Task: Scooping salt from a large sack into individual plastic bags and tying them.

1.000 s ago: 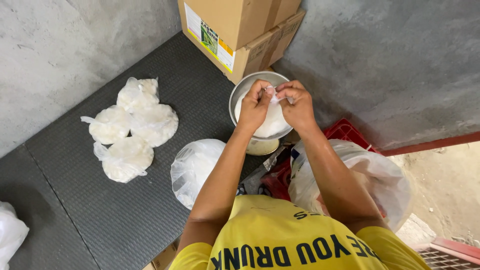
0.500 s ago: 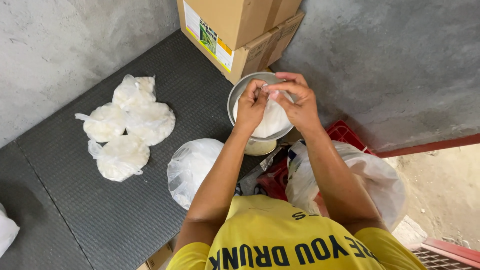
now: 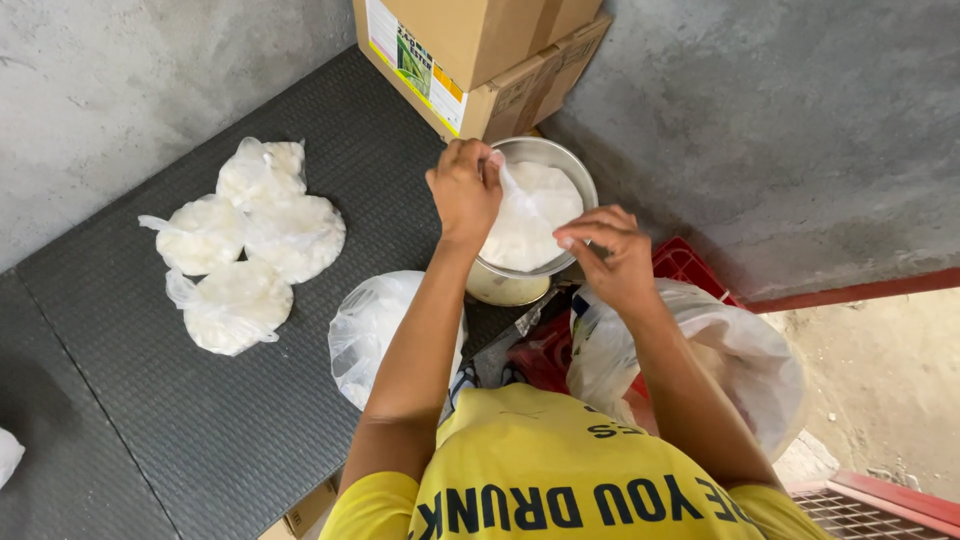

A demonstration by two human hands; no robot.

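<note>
A small clear plastic bag of white stuff sits in a round metal bowl. My left hand pinches the bag's twisted neck above the bowl's left rim. My right hand hovers over the bowl's right edge with fingers pinched together; I cannot tell whether it holds a band or tie. Several filled, tied bags lie in a cluster on the dark ribbed mat to the left.
Two stacked cardboard boxes stand against the concrete wall behind the bowl. A large clear bag lies by my left forearm, another big plastic bag over a red crate at my right.
My hands have parted: the right one drew back and down to the bowl's right edge, while the left stayed up holding the bag's neck. The camera shifted slightly.
</note>
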